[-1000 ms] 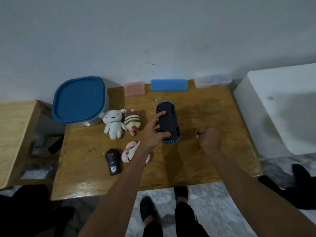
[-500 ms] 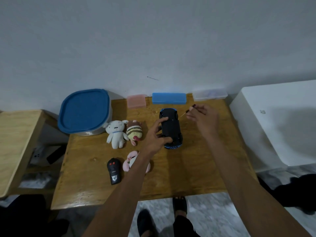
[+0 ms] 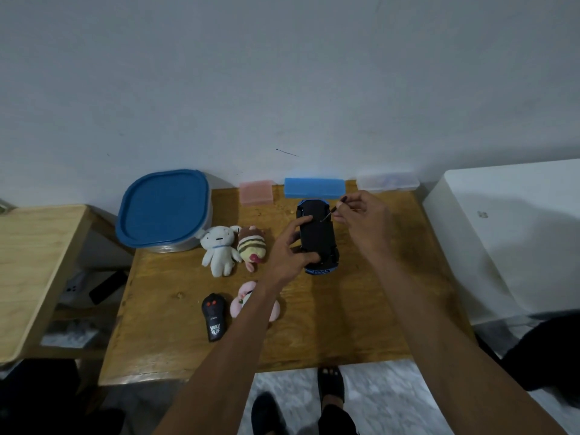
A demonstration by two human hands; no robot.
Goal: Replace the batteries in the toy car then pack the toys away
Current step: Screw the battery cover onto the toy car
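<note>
A blue toy car (image 3: 317,235) lies upside down on the wooden table (image 3: 361,309), its black underside facing up. My left hand (image 3: 290,246) grips the car's left side, thumb and fingers over the underside. My right hand (image 3: 361,215) pinches a small thin screwdriver (image 3: 334,211) whose tip touches the car's underside near the far end. A black remote control (image 3: 214,316) lies near the table's front left.
Three plush toys lie left of the car: white (image 3: 218,246), striped brown (image 3: 252,244), pink (image 3: 248,301) under my left forearm. A blue-lidded container (image 3: 163,208) stands back left. Pink (image 3: 256,192), blue (image 3: 314,187) and clear (image 3: 388,181) boxes line the wall. A white appliance (image 3: 508,233) stands on the right.
My right hand rose from the table's right side to the car's far end, holding the screwdriver, and brought its tip onto the underside. My left hand kept hold of the car.
</note>
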